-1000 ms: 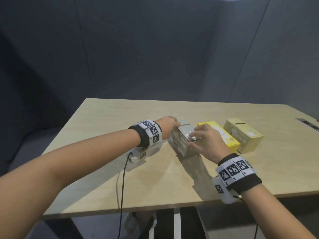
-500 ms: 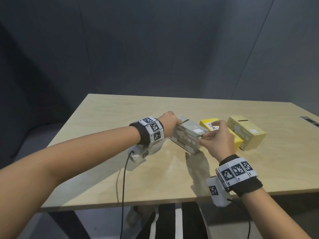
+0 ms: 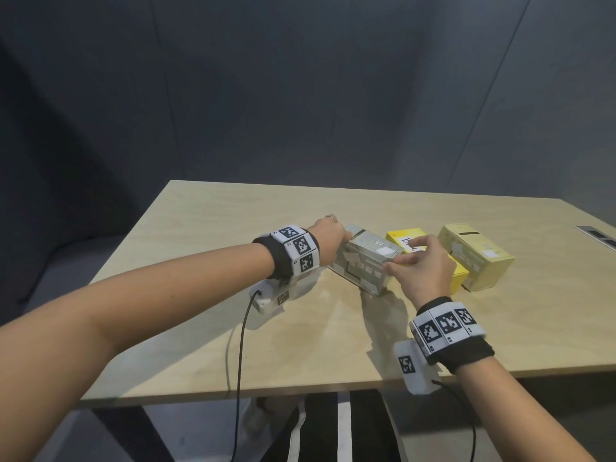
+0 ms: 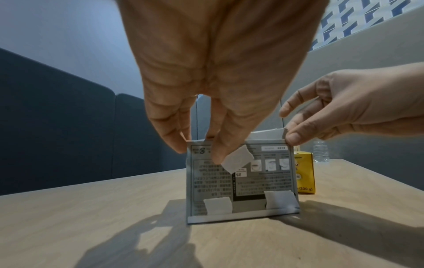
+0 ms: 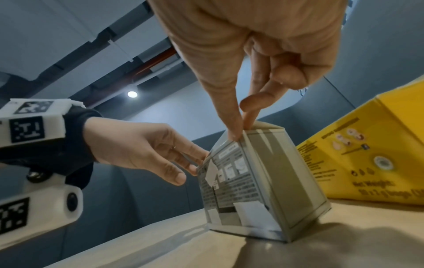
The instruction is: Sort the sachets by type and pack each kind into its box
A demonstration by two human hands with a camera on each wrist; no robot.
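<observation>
The grey box (image 3: 365,261) stands on the worktop (image 3: 213,348), left of two yellow boxes (image 3: 475,258). The left hand (image 3: 328,243) pinches its left top edge; the right hand (image 3: 421,271) pinches the right top corner. To open it well, I'd brace with the left and peel the flap slowly, avoiding tears.

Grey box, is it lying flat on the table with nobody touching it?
No, both the left hand and the right hand pinch the grey box at its top edges, one at each end.
</observation>
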